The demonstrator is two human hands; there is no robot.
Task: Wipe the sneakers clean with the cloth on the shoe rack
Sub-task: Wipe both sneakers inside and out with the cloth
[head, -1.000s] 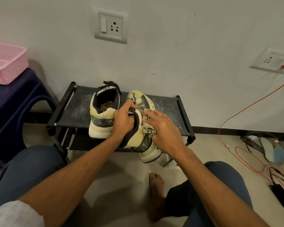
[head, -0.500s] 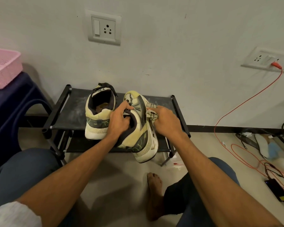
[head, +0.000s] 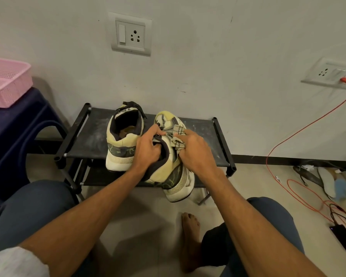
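1. Sitting far left, a pink basket rests on a dark blue stool.
2. One sneaker stands on the black shoe rack, on its top shelf, heel nearest.
3. The left hand grips the second sneaker at its collar, fingers curled inside, holding it tilted over the rack's near edge.
4. The right hand has its fingers clamped on the checked cloth, pressing it against that sneaker's side.
5. A red cable hangs at far right.

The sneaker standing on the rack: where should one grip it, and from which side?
Probably the heel collar of the standing sneaker, from above on the near side: its heel faces the person, and the opening points up, uncovered.
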